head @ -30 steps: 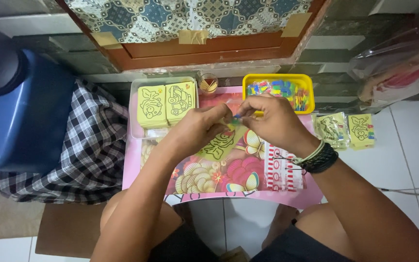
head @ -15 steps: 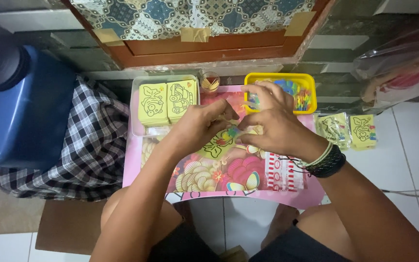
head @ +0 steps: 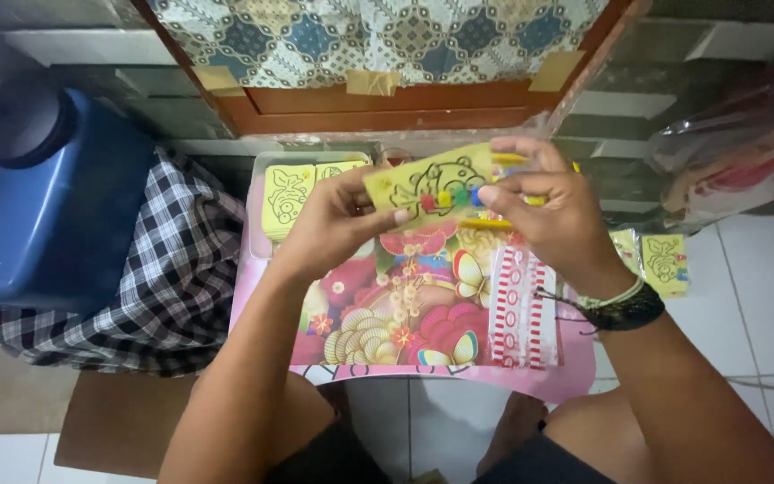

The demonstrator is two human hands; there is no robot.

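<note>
Two hands meet over the pink flowered bench (head: 423, 323) in the head view, sharing one yellow sand-art card (head: 427, 184) with a black outline drawing and a few coloured dots. The left hand (head: 338, 220) has its fingers closed on the card's lower left edge, thumb on top, apparently to keep it raised and steady. The right hand (head: 553, 211) pinches the right end with curled fingers; a thin yellow stick (head: 485, 224) shows beneath it, though its grip on that is unclear. More yellow cards lie in a pale tray (head: 266, 206) behind the left hand, two others on the tiled floor (head: 763, 296) at right. A blue container (head: 47, 197) stands beside checked cloth (head: 172, 269).
</note>
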